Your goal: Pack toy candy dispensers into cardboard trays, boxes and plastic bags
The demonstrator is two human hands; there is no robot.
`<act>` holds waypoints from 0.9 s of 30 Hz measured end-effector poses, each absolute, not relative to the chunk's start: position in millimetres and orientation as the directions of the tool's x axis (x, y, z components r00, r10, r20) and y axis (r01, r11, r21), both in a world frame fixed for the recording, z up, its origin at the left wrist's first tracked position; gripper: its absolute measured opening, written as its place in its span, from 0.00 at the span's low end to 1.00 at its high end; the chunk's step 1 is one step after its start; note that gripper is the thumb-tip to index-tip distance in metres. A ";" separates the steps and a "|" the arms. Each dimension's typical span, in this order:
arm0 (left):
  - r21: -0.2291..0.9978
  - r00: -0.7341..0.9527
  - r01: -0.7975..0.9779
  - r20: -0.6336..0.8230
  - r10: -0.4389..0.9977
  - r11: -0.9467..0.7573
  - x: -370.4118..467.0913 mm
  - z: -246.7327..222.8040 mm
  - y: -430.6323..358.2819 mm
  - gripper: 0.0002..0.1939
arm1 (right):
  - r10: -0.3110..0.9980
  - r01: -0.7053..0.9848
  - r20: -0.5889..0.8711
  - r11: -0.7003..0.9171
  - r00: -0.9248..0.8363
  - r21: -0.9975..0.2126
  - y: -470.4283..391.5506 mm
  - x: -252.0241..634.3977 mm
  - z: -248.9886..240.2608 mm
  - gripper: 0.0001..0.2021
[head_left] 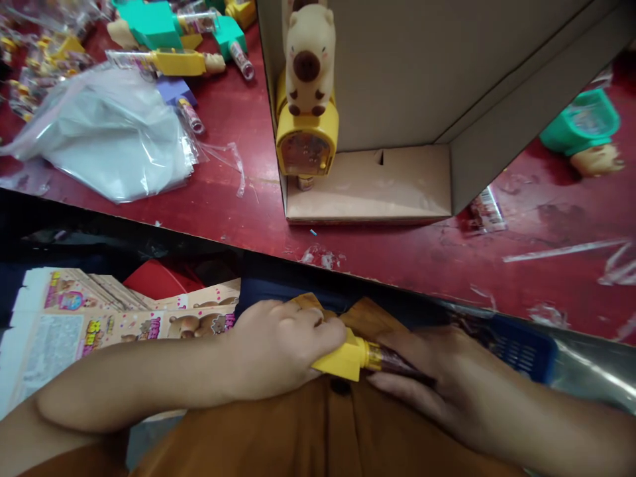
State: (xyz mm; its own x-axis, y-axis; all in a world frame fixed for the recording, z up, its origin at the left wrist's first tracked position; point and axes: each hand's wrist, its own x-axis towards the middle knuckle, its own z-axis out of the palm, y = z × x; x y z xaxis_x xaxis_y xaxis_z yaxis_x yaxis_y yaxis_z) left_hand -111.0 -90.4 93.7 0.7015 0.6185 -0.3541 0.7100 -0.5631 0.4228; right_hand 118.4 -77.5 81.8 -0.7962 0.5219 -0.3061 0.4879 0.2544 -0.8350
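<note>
Close to my body, my left hand (278,344) is wrapped round a yellow plastic toy (345,361), whose far part is hidden in the fist. From the toy's right end sticks out a dark brown tube (392,361), joined by a yellow collar. My right hand (447,374), a little blurred, grips that tube between thumb and fingers. Ahead on the table, a yellow toy with a cream animal figure (311,66) on top stands upright at the left inside an open cardboard box (377,189).
The red table (228,218) holds a stack of clear plastic bags (119,139), several green and yellow toys with tubes, and a green toy (581,126) at right. Printed cardboard sheets (163,318) lie below at left. A blue basket (524,348) sits below at right.
</note>
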 end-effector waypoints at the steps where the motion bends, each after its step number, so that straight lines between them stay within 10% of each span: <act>1: 0.409 0.709 0.703 -0.335 0.620 -0.582 -110.7 93.0 -91.4 0.11 | 0.452 0.527 -0.461 0.025 -0.763 -0.849 -76.3 116.4 80.9 0.18; 3: 0.389 0.708 0.705 -0.331 0.624 -0.593 -110.3 93.9 -91.9 0.11 | 0.282 0.572 -0.645 -0.302 -0.710 -0.763 -72.0 113.4 80.3 0.23; 5: 0.377 0.681 0.732 -0.368 0.633 -0.568 -110.4 97.0 -90.0 0.10 | 0.271 0.579 -0.652 -0.304 -0.709 -0.756 -67.4 112.7 81.1 0.26; 11: 0.428 0.624 0.779 -0.461 0.631 -0.458 -111.5 99.9 -81.6 0.14 | 0.587 0.500 -0.110 0.558 -0.802 -0.662 -69.1 114.3 81.2 0.20; 15: 0.341 0.701 0.712 -0.398 0.592 -0.613 -108.8 95.8 -79.7 0.09 | 0.423 0.547 -0.552 -0.144 -0.719 -0.824 -71.6 108.7 73.4 0.25; 18: 0.249 0.721 0.683 -0.381 0.580 -0.686 -107.6 97.1 -75.5 0.08 | 0.141 0.465 -0.677 -0.627 -0.722 -0.626 -66.4 107.1 72.4 0.28; 20: 0.270 0.707 0.699 -0.398 0.584 -0.662 -108.5 99.5 -71.8 0.07 | 0.238 0.494 -0.659 -0.495 -0.714 -0.715 -63.2 108.2 75.7 0.27; 24: 0.393 0.675 0.738 -0.425 0.603 -0.549 -111.2 100.9 -67.5 0.12 | 0.649 0.569 -0.298 0.255 -0.700 -0.782 -66.0 109.5 80.1 0.22; 27: 0.349 0.710 0.703 -0.385 0.589 -0.620 -111.7 97.4 -68.2 0.11 | 0.585 0.543 -0.409 0.063 -0.700 -0.837 -70.7 106.7 74.3 0.23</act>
